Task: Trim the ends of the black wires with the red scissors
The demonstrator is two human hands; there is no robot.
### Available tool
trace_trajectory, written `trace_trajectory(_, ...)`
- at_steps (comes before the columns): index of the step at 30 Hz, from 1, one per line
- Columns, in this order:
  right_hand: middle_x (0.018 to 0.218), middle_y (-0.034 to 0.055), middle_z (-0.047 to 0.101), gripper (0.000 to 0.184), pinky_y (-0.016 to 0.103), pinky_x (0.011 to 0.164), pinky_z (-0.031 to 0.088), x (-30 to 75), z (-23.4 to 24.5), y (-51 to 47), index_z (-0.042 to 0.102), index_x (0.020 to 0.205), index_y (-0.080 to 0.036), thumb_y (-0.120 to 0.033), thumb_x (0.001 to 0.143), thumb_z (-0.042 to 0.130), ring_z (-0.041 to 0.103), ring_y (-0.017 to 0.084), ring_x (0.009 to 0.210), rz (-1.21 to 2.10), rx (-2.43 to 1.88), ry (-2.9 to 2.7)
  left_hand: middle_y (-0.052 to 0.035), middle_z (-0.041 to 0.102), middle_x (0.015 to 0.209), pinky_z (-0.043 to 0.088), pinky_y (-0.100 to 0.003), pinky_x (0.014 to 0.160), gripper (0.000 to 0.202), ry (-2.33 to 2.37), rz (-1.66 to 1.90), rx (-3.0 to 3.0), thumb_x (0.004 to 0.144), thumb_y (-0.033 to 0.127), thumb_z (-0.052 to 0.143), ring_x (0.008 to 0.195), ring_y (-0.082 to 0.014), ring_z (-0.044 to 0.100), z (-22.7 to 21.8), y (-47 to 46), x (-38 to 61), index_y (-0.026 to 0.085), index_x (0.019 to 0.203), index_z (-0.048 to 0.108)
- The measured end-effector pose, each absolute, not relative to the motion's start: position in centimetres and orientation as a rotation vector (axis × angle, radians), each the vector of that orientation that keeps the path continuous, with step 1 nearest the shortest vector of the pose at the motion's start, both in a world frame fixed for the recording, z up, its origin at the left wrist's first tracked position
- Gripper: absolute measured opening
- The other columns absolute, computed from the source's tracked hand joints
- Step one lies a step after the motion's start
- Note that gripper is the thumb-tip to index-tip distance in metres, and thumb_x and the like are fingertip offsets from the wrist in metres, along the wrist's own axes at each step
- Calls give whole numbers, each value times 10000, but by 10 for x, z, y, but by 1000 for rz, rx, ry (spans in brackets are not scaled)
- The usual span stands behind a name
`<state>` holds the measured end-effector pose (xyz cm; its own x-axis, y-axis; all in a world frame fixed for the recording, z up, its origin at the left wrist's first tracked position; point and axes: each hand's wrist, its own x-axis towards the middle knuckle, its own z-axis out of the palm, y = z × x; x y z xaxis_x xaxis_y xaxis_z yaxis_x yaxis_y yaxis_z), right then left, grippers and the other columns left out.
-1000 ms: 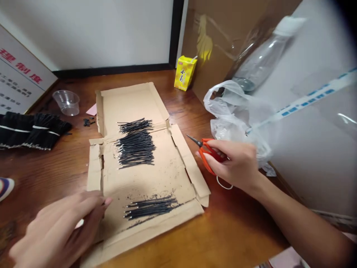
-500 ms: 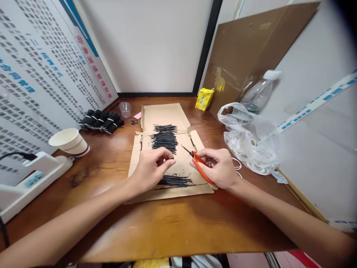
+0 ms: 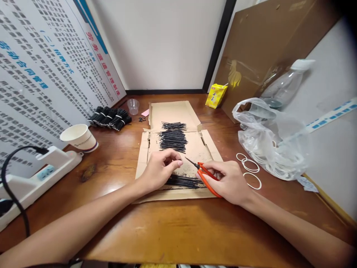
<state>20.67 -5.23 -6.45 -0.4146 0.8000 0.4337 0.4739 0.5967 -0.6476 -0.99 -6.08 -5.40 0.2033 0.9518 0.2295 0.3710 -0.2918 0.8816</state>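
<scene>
My right hand (image 3: pixel 230 181) grips small orange-handled scissors (image 3: pixel 200 166), their narrow dark tips pointing up and left. To their left, my left hand (image 3: pixel 158 169) is closed in a pinch, thumb against fingers; whatever lies in the pinch is too small or hidden. Both hands are over a flattened cardboard sheet (image 3: pixel 175 109). A pile of short black wire-like strips (image 3: pixel 173 141) lies on it beyond my hands, with a smaller bunch (image 3: pixel 173 125) behind. More black strips (image 3: pixel 186 182) lie near the front edge, partly covered by my left hand. Dark crumbs are scattered around them.
Tied black bundles (image 3: pixel 111 118), a clear cup (image 3: pixel 133 107), a paper cup (image 3: pixel 79 138) and a power strip (image 3: pixel 52 171) stand left. To the right are white rings (image 3: pixel 252 180), a plastic bag (image 3: pixel 262 149), a bottle (image 3: pixel 287 83) and a yellow drink carton (image 3: pixel 216 96).
The camera view has turned left, so things sit farther right in the picture. The scissors tips appear slightly lower. The white rings beside my right hand show more fully. Both grips look the same.
</scene>
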Motion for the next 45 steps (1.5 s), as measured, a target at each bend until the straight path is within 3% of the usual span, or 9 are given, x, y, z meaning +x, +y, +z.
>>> trace_trajectory(5, 472, -52, 381, 202, 204, 406, 278, 208, -67, -52, 640, 662, -154, -300, 802, 626, 289, 67, 439, 584, -1017, -2078, -12, 588, 703, 404, -215, 555, 72, 1232, 1049, 1751, 819, 191, 603, 608, -102, 487, -53, -61, -9, 128, 785, 607)
trace_trajectory(10, 461, -52, 396, 196, 200, 401, 284, 209, -65, -52, 619, 646, -162, -287, 798, 615, 300, 65, 425, 598, -1007, -2111, 13, 554, 655, 364, -197, 477, 64, 1220, 1031, 1684, 814, 186, 600, 518, -78, 434, -51, -62, -8, 135, 776, 594)
trace_trajectory(16, 456, -49, 390, 228, 205, 413, 287, 208, -66, -53, 655, 663, -158, -319, 817, 606, 291, 70, 432, 548, -1038, -2149, 26, 563, 666, 392, -199, 489, 59, 1202, 1013, 1696, 826, 189, 602, 512, -71, 474, -55, -60, -9, 145, 786, 593)
trace_trajectory(23, 471, -27, 496, 220, 206, 434, 335, 208, -69, -53, 676, 699, -159, -313, 831, 591, 357, 77, 417, 408, -985, -2199, 50, 506, 564, 359, -196, 459, 45, 1189, 1000, 1653, 805, 170, 608, 470, -71, 429, -52, -62, -8, 145, 773, 588)
trace_trajectory(32, 523, -22, 606, 151, 197, 431, 367, 208, -69, -53, 691, 746, -165, -262, 825, 606, 462, 75, 410, 338, -950, -2209, 42, 535, 587, 364, -189, 456, 52, 1202, 1005, 1620, 799, 171, 616, 466, -64, 444, -53, -62, -8, 131, 769, 604)
trace_trajectory(45, 480, -52, 509, 133, 186, 424, 316, 208, -71, -53, 658, 716, -150, -246, 805, 634, 385, 52, 411, 412, -936, -2172, 33, 554, 618, 372, -173, 469, 76, 1169, 1009, 1591, 795, 188, 619, 478, -56, 454, -52, -62, -7, 119, 775, 594)
